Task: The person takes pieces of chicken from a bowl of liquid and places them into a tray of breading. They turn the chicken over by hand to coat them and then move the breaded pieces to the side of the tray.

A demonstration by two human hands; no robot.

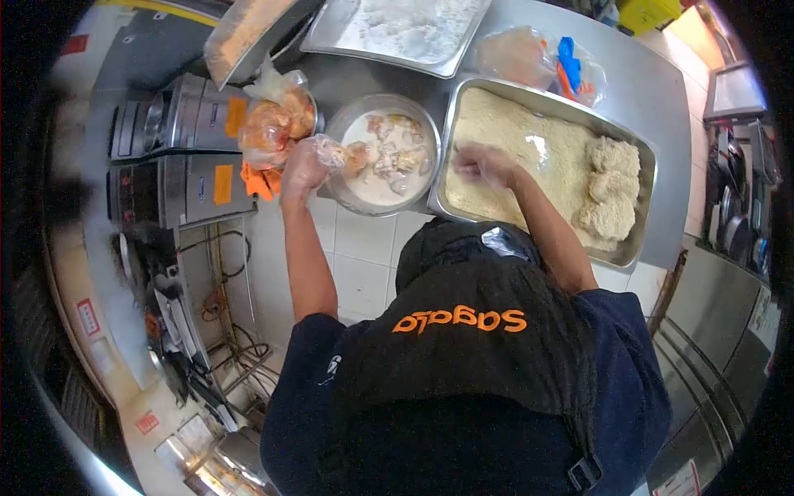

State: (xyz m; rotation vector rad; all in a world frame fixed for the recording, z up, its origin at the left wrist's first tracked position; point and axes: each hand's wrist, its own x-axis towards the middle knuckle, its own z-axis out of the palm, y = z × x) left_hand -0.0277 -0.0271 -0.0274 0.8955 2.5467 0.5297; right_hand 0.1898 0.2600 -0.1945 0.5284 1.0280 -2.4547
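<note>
Pale pieces (400, 157) lie in milky liquid in a clear round bowl (343, 188), set on a grey metal worktop (670, 112). The left hand (308, 168), in clear plastic, reaches over the bowl's left rim, its fingers coated and bent downward; whether they grip a piece cannot be told. The right hand (484, 165) is low over the pale crumbs (500, 116) in a deep metal tray (648, 186), just right of the bowl; it is blurred, its fingers partly curled, and whether it holds anything cannot be told. Thickly crumbed pieces (610, 188) sit together at the tray's right end.

Beyond the bowl, a shallower tray (451, 70) holds white powder (405, 29). A plastic bag of reddish pieces (277, 124) stands left of the bowl, and clear bags (517, 56), one with blue and orange in it, lie behind the deep tray. Farther left are two metal appliances (203, 112) with orange labels; white floor tiles (364, 248) show below the worktop, and metal pans (732, 207) line the right side.
</note>
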